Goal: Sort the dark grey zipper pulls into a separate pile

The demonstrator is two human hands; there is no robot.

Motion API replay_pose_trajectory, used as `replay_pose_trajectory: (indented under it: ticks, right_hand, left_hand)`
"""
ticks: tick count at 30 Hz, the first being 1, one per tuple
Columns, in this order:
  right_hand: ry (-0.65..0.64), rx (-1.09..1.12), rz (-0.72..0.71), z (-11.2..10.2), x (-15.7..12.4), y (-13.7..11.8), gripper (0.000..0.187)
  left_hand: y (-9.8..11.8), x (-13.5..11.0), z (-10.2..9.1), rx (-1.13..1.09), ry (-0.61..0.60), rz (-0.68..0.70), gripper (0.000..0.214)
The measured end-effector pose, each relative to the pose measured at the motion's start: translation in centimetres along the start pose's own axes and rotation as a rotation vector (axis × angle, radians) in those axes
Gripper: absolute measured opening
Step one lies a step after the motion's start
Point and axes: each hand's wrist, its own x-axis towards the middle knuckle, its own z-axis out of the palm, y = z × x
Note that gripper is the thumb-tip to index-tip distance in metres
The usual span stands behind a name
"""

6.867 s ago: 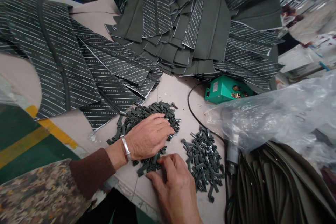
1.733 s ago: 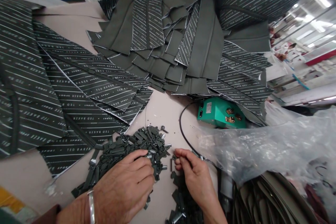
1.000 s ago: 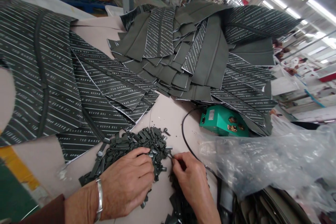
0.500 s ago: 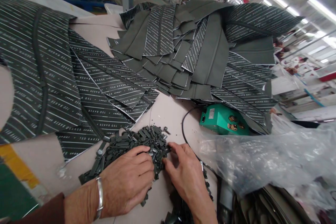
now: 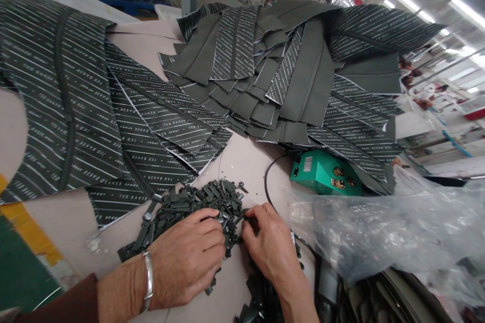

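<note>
A heap of small dark zipper sliders (image 5: 182, 207) with long pull tabs lies on the pale tabletop (image 5: 242, 161). Over its near right part rests my left hand (image 5: 185, 257), with a silver bangle at the wrist. Its fingers are curled together, and their tips are partly hidden, so what they hold does not show. At the heap's right edge, my right hand (image 5: 269, 242) pinches a dark zipper slider (image 5: 244, 214) between thumb and index finger. Below the right wrist is a second group of dark sliders (image 5: 261, 292), partly covered by my forearm.
Printed dark panels with zips (image 5: 87, 91) spread at left; a large pile of grey panels (image 5: 261, 86) stands behind. A green box-shaped device (image 5: 322, 171) with a black cable (image 5: 267, 176) sits right of centre. Clear plastic wrap (image 5: 379, 222) covers the right side.
My right thumb and index finger have come closer together around a zipper slider. My left hand is nearly still. The whole view has shifted slightly.
</note>
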Motion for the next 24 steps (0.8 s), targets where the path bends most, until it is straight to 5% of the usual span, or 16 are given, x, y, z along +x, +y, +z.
replay_pose_trajectory:
  ticks: [5,8,14,24]
  right_hand:
    - [-0.014,-0.074,0.016,-0.1,-0.4,0.8,0.015]
    - [-0.016,0.087,-0.001,-0.1,-0.4,1.7,0.015]
    - [0.033,0.102,-0.163,0.6,0.4,1.8,0.032]
    - [-0.091,-0.068,-0.014,-0.4,0.9,1.0,0.016]
  left_hand:
    - [-0.1,0.1,-0.1,0.015,0.024,0.041,0.006]
    - [0.0,0.2,-0.2,0.013,0.009,0.019,0.005]
    - [-0.1,0.1,-0.2,-0.003,0.020,0.034,0.007]
    - [0.1,0.2,-0.1,-0.012,0.013,0.006,0.008]
